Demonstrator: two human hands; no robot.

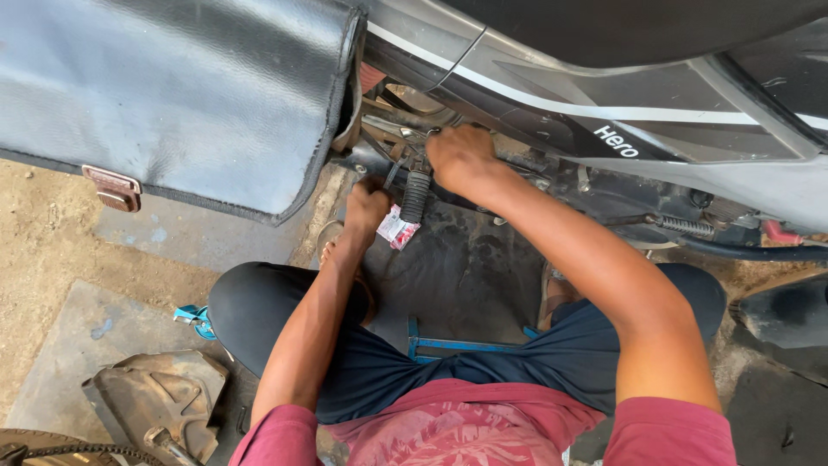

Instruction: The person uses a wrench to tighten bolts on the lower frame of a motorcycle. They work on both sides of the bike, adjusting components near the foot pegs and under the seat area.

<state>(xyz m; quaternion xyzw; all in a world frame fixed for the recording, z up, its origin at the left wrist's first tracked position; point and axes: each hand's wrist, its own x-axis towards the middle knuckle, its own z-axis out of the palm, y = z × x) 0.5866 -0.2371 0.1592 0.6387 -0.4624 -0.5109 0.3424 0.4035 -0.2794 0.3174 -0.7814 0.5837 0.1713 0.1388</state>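
1. A small red-and-white sachet (398, 229) hangs from the left hand (366, 207), just beside the ribbed black rubber footpeg (415, 195) low on the motorcycle's side. The packet looks light, thin and easily crumpled, best pinched by a sealed edge; a greasy grip would likely make it slippery.
2. The left hand's fingers are curled together around the sachet's top, and they may also enclose a slim dark tool stem, though that cannot be made out for certain.
3. The right hand (461, 158) reaches deeper into the frame behind the footpeg, fingers folded over a metal part; what they clamp is hidden, but it is probably rigid and oily.
4. The grey side panel (552, 82) with its white stripe overhangs both hands, and a black padded saddlebag (172, 86) hangs to the left.
5. The person squats on a dark stained floor mat (461, 276), with a removed metal cover (155, 406) lying on the ground by the left knee.
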